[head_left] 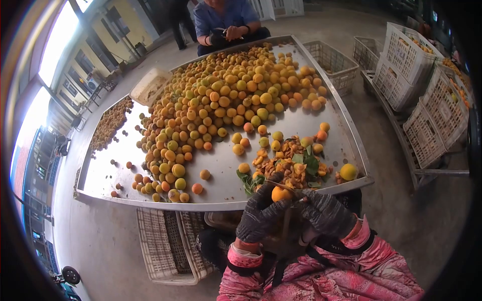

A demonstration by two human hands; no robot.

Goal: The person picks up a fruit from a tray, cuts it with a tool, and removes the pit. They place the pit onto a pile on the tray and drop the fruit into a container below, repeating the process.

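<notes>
My left hand [260,214], in a dark grey knit glove, is closed around an orange-yellow apricot [281,194] just off the near edge of the metal table. My right hand [329,213], gloved alike, grips a thin tool that looks like a small knife [288,188]; its narrow length lies across the top of the apricot. Right beyond my hands is a heap of cut apricot pieces [287,168] with green leaves [310,164] among them. A yellow apricot [348,172] rests by the table's right corner.
A large pile of apricots [221,95] covers much of the metal table [226,175]. A pale container [150,86] stands at its left edge. Opposite sits a person in a blue shirt [226,17]. Crates [168,251] lie below; stacked crates [406,65] stand on a cart to the right.
</notes>
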